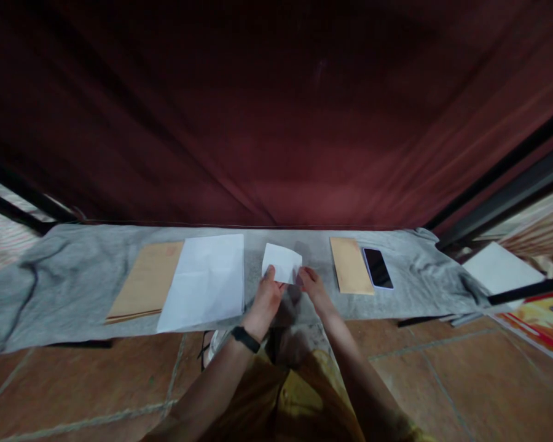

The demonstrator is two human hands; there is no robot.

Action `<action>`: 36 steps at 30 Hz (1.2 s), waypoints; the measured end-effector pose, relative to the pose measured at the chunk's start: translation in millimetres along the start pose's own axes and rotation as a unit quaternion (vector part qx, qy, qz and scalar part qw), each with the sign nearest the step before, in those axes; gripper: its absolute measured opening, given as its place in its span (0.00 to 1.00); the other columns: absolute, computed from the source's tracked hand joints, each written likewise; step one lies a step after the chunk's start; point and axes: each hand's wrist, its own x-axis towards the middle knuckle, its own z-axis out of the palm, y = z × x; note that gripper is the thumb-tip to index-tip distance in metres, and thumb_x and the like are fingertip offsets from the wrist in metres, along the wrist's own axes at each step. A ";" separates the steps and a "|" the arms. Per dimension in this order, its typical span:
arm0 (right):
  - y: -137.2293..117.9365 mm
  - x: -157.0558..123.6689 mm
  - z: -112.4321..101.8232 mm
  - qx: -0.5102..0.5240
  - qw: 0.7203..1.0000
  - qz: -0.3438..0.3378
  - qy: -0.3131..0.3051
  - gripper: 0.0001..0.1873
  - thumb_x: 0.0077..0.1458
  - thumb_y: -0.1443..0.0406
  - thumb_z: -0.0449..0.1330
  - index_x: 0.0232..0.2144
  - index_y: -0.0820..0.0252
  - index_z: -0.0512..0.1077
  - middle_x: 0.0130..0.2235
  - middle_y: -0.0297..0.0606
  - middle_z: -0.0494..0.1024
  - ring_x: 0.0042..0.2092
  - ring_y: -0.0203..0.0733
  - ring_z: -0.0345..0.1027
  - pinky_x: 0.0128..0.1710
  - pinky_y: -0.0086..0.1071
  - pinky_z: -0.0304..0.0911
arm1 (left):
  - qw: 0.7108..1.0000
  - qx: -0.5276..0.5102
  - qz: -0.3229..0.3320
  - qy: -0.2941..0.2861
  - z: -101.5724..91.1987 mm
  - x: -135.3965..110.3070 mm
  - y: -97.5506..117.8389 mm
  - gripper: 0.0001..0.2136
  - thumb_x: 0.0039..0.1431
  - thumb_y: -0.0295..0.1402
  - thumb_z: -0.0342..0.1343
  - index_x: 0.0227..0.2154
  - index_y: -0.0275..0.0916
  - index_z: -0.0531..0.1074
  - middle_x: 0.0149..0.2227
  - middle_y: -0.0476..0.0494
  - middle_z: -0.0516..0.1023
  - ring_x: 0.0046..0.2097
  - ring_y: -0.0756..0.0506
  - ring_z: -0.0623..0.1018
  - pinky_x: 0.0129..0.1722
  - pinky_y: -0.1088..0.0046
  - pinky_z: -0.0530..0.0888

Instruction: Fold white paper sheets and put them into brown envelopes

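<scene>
Both my hands hold a small folded white paper (281, 262) above the grey cloth (74, 288). My left hand (268, 297), with a black band on its wrist, pinches the paper's lower left edge. My right hand (311, 285) pinches its lower right corner. To the left lie a larger creased white sheet (206, 280) and a stack of brown envelopes (147, 279). To the right lie a narrow brown envelope (351, 265) and a black phone (378, 267).
A dark red curtain (276, 123) hangs behind the cloth. Brown floor tiles (442, 380) lie in front. At the right are black metal bars (502, 184), a white sheet (500, 267) and a colourful printed sheet (544, 319). My yellow clothing (295, 399) fills the bottom.
</scene>
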 end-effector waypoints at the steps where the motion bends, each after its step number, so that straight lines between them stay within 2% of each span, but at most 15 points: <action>1: 5.9 -0.1 0.8 0.032 0.999 0.038 -0.007 0.19 0.56 0.54 0.59 0.46 0.57 0.74 0.38 0.40 0.80 0.38 0.44 0.75 0.31 0.33 0.71 | 1.000 -0.017 -0.013 0.003 -0.9 -0.1 -1.3 0.13 0.66 0.38 0.57 0.48 0.37 0.75 0.48 0.38 0.83 0.52 0.41 0.81 0.55 0.64 0.77; 4: 16.8 1.6 1.6 0.096 0.990 0.106 0.017 0.24 0.47 0.58 0.64 0.47 0.59 0.73 0.32 0.34 0.77 0.34 0.42 0.73 0.26 0.28 0.67 | 0.999 -0.025 -0.027 0.019 -5.2 1.8 -4.6 0.09 0.69 0.34 0.54 0.47 0.39 0.75 0.43 0.42 0.84 0.47 0.45 0.83 0.51 0.67 0.79; 8: 25.1 9.8 0.9 0.094 0.993 0.072 0.023 0.23 0.46 0.59 0.64 0.46 0.60 0.73 0.30 0.32 0.76 0.33 0.41 0.73 0.24 0.27 0.67 | 0.996 0.039 -0.048 0.071 -19.6 4.1 -5.1 0.06 0.68 0.29 0.53 0.45 0.40 0.73 0.39 0.44 0.84 0.40 0.48 0.84 0.47 0.67 0.81; 11: 31.8 15.4 3.6 0.056 0.997 0.052 0.029 0.23 0.48 0.60 0.62 0.48 0.60 0.72 0.30 0.32 0.75 0.30 0.40 0.71 0.23 0.28 0.67 | 0.989 0.086 -0.084 0.088 -36.2 -1.9 -4.6 0.02 0.65 0.28 0.57 0.39 0.37 0.73 0.34 0.41 0.83 0.35 0.46 0.84 0.42 0.65 0.81; 14: 37.9 16.5 7.8 0.029 0.998 0.041 0.037 0.23 0.51 0.60 0.60 0.50 0.59 0.72 0.31 0.34 0.77 0.29 0.40 0.71 0.22 0.30 0.68 | 0.983 0.128 -0.120 0.058 -51.8 -13.9 -8.2 0.03 0.63 0.27 0.57 0.35 0.33 0.74 0.33 0.34 0.83 0.35 0.43 0.84 0.41 0.64 0.81; 16: 40.3 16.1 9.9 0.003 0.999 0.028 0.040 0.22 0.53 0.61 0.59 0.51 0.58 0.72 0.32 0.35 0.78 0.28 0.40 0.71 0.23 0.30 0.69 | 0.972 0.220 -0.084 0.023 -58.5 -20.3 -13.0 0.05 0.63 0.30 0.57 0.37 0.34 0.76 0.34 0.35 0.83 0.37 0.42 0.84 0.43 0.63 0.81; 17: 40.8 16.2 10.6 -0.013 0.999 0.023 0.042 0.22 0.54 0.62 0.58 0.51 0.58 0.72 0.32 0.35 0.78 0.27 0.39 0.71 0.23 0.30 0.69 | 0.957 0.288 -0.034 0.004 -60.5 -21.7 -15.5 0.07 0.63 0.31 0.56 0.39 0.35 0.77 0.36 0.37 0.83 0.38 0.42 0.84 0.44 0.62 0.81; 19: 40.4 17.0 11.3 -0.056 0.997 0.012 0.044 0.21 0.56 0.63 0.56 0.52 0.59 0.71 0.34 0.37 0.80 0.25 0.39 0.71 0.23 0.30 0.68 | 0.893 0.435 0.114 -0.034 -62.0 -20.0 -19.4 0.10 0.65 0.33 0.53 0.43 0.39 0.78 0.42 0.38 0.84 0.46 0.41 0.83 0.52 0.58 0.79; 22: 37.4 18.0 11.4 -0.156 0.987 -0.021 0.044 0.22 0.57 0.67 0.53 0.54 0.62 0.70 0.38 0.42 0.81 0.30 0.42 0.74 0.30 0.33 0.71 | 0.726 0.612 0.301 -0.091 -61.2 -8.4 -22.6 0.17 0.68 0.33 0.47 0.55 0.40 0.74 0.60 0.38 0.76 0.63 0.41 0.73 0.65 0.56 0.68; 25: 33.8 14.5 10.6 -0.254 0.964 -0.069 0.046 0.22 0.58 0.70 0.52 0.54 0.66 0.70 0.42 0.48 0.82 0.41 0.47 0.77 0.43 0.37 0.71 | 0.567 0.737 0.352 -0.109 -61.0 5.0 -25.8 0.21 0.69 0.33 0.46 0.63 0.36 0.67 0.69 0.35 0.64 0.71 0.38 0.61 0.69 0.52 0.62; 28: 31.1 6.1 8.5 -0.343 0.935 -0.071 0.047 0.21 0.61 0.69 0.52 0.56 0.65 0.69 0.45 0.50 0.81 0.45 0.48 0.76 0.45 0.36 0.69 | 0.457 0.815 0.343 -0.094 -62.1 11.7 -30.7 0.22 0.70 0.34 0.45 0.65 0.36 0.65 0.70 0.34 0.62 0.72 0.36 0.59 0.69 0.50 0.60; 30: 29.5 1.1 6.7 -0.396 0.915 -0.060 0.048 0.20 0.63 0.67 0.52 0.56 0.63 0.69 0.47 0.50 0.79 0.44 0.48 0.76 0.43 0.35 0.68 | 0.415 0.840 0.339 -0.087 -62.1 12.1 -32.9 0.23 0.71 0.35 0.44 0.65 0.38 0.65 0.70 0.36 0.62 0.71 0.36 0.60 0.69 0.50 0.60; 32: 27.8 -0.4 5.7 -0.421 0.902 -0.073 0.055 0.20 0.65 0.66 0.51 0.57 0.63 0.70 0.48 0.51 0.78 0.46 0.49 0.75 0.44 0.37 0.68 | 0.394 0.851 0.337 -0.086 -60.8 11.5 -33.1 0.23 0.71 0.35 0.44 0.65 0.39 0.65 0.70 0.37 0.62 0.71 0.36 0.61 0.68 0.51 0.60; 34: 26.1 2.2 7.4 -0.399 0.907 -0.125 0.055 0.20 0.67 0.65 0.49 0.56 0.64 0.71 0.50 0.52 0.77 0.51 0.49 0.73 0.50 0.40 0.68 | 0.395 0.852 0.331 -0.087 -57.8 11.6 -31.3 0.23 0.70 0.35 0.44 0.65 0.37 0.65 0.69 0.35 0.63 0.70 0.36 0.62 0.67 0.51 0.61; 36: 25.2 7.0 12.5 -0.344 0.919 -0.188 0.035 0.21 0.69 0.64 0.46 0.56 0.62 0.72 0.54 0.50 0.77 0.56 0.48 0.70 0.57 0.41 0.65 | 0.423 0.844 0.317 -0.092 -53.7 14.1 -28.3 0.23 0.69 0.33 0.44 0.64 0.36 0.66 0.68 0.34 0.65 0.69 0.35 0.64 0.67 0.52 0.61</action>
